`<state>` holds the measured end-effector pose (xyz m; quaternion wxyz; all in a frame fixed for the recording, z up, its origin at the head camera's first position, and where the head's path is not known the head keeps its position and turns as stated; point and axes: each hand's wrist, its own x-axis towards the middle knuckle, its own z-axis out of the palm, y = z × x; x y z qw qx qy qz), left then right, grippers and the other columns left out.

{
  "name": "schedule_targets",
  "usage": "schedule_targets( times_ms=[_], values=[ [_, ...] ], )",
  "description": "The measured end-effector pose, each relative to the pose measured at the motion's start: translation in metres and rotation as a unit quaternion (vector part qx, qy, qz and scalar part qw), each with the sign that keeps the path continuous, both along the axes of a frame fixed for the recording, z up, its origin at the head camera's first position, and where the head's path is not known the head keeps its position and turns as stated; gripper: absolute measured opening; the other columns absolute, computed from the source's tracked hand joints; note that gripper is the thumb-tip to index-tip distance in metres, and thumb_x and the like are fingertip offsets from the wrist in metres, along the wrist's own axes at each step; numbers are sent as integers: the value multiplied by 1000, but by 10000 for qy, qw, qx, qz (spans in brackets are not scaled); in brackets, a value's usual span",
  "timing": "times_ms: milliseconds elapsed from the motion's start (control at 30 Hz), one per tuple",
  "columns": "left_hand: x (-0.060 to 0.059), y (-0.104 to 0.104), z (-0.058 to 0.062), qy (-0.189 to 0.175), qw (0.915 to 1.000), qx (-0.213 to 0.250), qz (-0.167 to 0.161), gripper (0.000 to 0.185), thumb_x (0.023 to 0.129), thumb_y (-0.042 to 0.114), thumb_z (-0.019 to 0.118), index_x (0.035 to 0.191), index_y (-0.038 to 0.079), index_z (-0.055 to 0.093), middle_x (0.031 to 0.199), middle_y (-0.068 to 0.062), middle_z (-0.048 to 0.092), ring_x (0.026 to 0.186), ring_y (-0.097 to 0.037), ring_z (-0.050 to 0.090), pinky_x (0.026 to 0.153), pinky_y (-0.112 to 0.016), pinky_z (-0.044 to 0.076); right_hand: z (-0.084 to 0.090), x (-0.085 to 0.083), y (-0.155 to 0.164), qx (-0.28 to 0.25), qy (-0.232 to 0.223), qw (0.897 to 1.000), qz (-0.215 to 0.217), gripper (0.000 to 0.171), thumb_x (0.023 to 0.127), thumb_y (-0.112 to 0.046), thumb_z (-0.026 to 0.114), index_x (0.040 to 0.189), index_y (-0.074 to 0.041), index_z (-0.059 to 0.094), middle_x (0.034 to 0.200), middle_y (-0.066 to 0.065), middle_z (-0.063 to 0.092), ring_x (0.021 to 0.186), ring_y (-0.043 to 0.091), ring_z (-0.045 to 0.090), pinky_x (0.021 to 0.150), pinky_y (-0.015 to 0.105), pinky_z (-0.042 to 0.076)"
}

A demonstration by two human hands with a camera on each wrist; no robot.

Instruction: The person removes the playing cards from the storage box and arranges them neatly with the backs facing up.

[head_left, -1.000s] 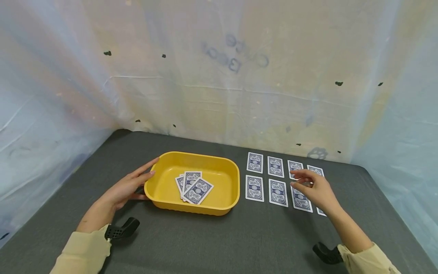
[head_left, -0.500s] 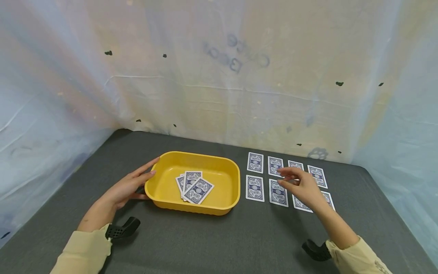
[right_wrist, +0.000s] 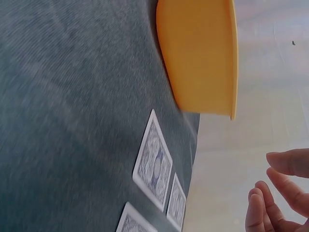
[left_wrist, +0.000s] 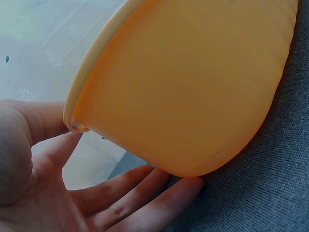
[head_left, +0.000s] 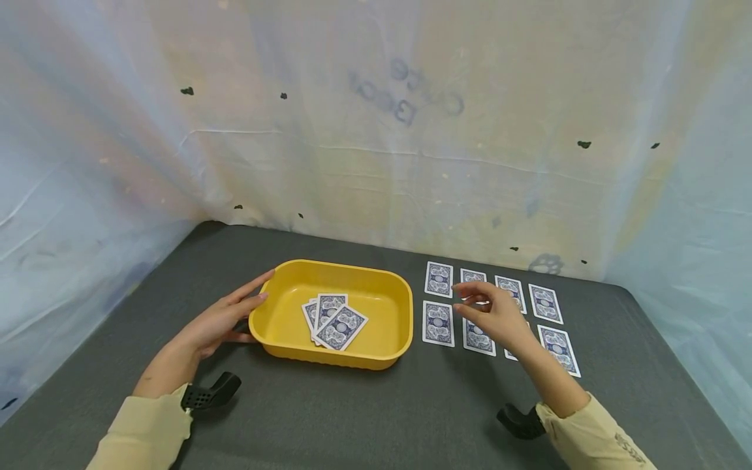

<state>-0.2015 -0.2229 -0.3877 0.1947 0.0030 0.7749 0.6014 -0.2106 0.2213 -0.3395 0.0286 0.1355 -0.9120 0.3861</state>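
My left hand (head_left: pixel 216 325) holds the left end of a yellow plastic basin (head_left: pixel 384 313), its thumb at the rim and its other fingers against the outer wall, as the left wrist view shows (left_wrist: pixel 120 198). Several playing cards (head_left: pixel 341 328) lie overlapping inside, blue patterned backs up. My right hand (head_left: pixel 499 316) hovers over two rows of face-down playing cards (head_left: pixel 438 324) right of the basin. Its thumb and index fingertips are close together in the right wrist view (right_wrist: pixel 289 198), with nothing visible between them. This hand partly hides the middle cards.
A dark grey cloth covers the table (head_left: pixel 329 418). Behind it hangs a pale plastic sheet (head_left: pixel 376 163), which also encloses the sides. A black wrist mount (head_left: pixel 211 391) sits at the left sleeve, and another black mount (head_left: pixel 519 421) at the right one.
My right hand has moved left along the card rows toward the basin, uncovering the rightmost cards. The left hand, the basin and the cards stay where they were.
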Motion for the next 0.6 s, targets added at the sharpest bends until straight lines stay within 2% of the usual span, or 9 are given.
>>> schedule_targets(
  times_ms=[133, 600],
  values=[
    [0, 0, 1, 0, 10000, 7, -8, 70, 97, 52, 46, 155, 34, 10, 161, -17, 3, 139, -45, 23, 82, -43, 54, -3, -2, -9, -20, 28, 10000, 47, 31, 88, -9, 68, 118, -3, 65, 110, 18, 66, 95, 27, 64, 81, 40, 55],
    [0, 0, 1, -5, 10000, 14, -14, 70, 97, 52, 47, 155, 35, 10, 161, -18, 4, 139, -45, 23, 84, -45, 54, -1, -6, -34, -203, -95, 9990, 397, 30, 88, -11, 69, 117, -4, 65, 110, 16, 66, 93, 26, 64, 76, 32, 56]
  ],
)
